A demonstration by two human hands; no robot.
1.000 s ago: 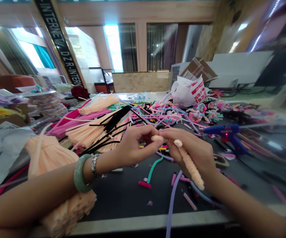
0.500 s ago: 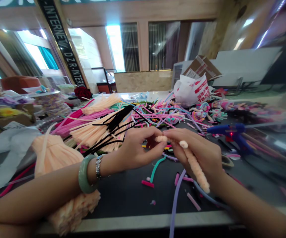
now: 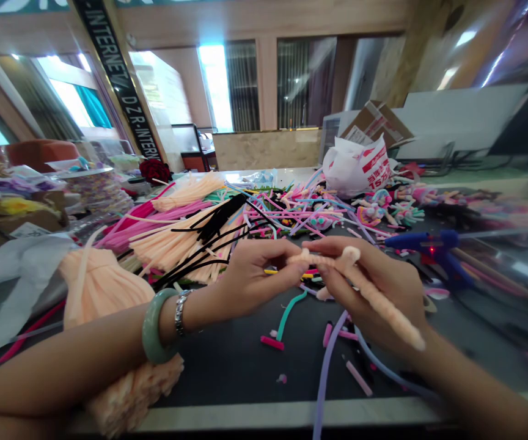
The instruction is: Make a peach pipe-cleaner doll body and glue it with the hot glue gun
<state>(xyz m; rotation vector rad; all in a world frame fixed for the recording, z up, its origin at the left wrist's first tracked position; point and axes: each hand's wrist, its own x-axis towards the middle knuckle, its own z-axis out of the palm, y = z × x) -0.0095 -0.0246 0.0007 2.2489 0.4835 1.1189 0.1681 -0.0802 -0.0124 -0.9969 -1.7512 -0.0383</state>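
Note:
My left hand (image 3: 255, 281) and my right hand (image 3: 369, 287) meet above a black tabletop (image 3: 218, 360). Both pinch a coiled peach chenille pipe cleaner (image 3: 374, 299), whose thin end lies in my left fingertips. Its thicker, ribbed length runs down through my right hand and sticks out past the palm. A jade bangle (image 3: 153, 327) and a silver link bracelet (image 3: 180, 311) circle my left wrist. A bundle of peach chenille stems (image 3: 131, 391) lies under my left forearm. Black pipe cleaners (image 3: 209, 229) rest on peach stems (image 3: 176, 244) beyond my left hand.
A blue hot glue gun (image 3: 438, 247) lies right of my right hand. Loose multicoloured pipe cleaners (image 3: 291, 211) and finished chenille figures (image 3: 374, 214) crowd the table's far side. A white plastic bag (image 3: 355, 168) and cardboard box (image 3: 376, 125) stand behind them.
The coiled pipe cleaner has swung from pointing down to lying more sideways, its thin end stretched towards my left hand. My right hand has moved slightly right.

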